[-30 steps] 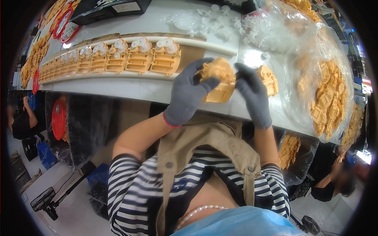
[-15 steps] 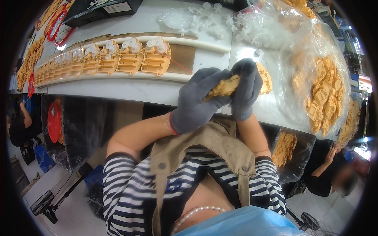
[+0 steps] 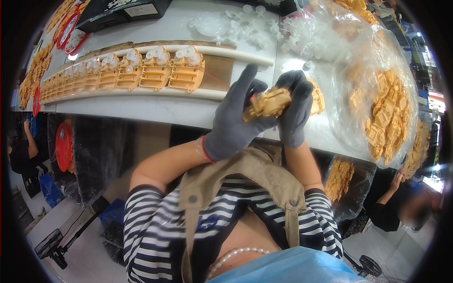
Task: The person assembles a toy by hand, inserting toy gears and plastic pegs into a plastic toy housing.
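Both hands wear grey gloves and meet in front of me at the table's near edge. Between them is a tan moulded plastic part (image 3: 273,102), tilted. My left hand (image 3: 236,120) supports it from the left, index finger raised away, with a bit of pink showing by the fingers. My right hand (image 3: 293,118) is closed on the part's right side, its fingers curled over the top. Just behind the right hand, another tan plastic piece (image 3: 317,96) lies on the table, partly hidden.
A row of tan plastic housings (image 3: 186,75) with translucent white discs lies between two white rails (image 3: 255,58). Loose clear plastic pieces (image 3: 236,26) lie behind. A clear bag of tan parts (image 3: 389,111) stands at right, a black bin (image 3: 125,14) at back left. Other people work at both sides.
The tan part has turned in my hands and more of it shows. My left index finger has lifted off it and now points up. The row of housings is unchanged.
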### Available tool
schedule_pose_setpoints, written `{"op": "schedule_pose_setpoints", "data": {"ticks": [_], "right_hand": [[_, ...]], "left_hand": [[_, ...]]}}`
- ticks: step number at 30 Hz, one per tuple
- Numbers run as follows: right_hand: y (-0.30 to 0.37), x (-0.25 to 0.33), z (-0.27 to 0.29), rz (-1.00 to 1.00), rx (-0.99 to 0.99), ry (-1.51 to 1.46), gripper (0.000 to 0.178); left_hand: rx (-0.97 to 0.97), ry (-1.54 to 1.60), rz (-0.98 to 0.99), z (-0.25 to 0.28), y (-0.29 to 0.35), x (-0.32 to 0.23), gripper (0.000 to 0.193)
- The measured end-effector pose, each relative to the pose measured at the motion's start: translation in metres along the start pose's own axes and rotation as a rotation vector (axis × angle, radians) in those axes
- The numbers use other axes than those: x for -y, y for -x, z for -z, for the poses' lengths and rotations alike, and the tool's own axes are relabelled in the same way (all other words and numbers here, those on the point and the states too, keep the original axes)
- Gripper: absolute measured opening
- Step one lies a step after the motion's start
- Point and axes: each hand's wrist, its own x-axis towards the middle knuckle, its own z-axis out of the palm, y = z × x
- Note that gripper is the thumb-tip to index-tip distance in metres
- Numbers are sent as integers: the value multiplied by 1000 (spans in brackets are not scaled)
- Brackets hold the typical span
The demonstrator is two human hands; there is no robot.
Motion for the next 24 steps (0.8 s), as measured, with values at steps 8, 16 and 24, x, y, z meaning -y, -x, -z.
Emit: {"op": "schedule_pose_setpoints", "data": {"ticks": [8,16,24], "right_hand": [[8,11,2,132,-79,24,61],[-3,-1,-5,41,-131,72,62],[-25,-14,8,-225,198,-258,59]], "left_hand": [[77,-250,-206,5,-3,-17,65],[54,-307,-189,1,-10,-4,51],[60,-66,55,14,-12,11,44]]}}
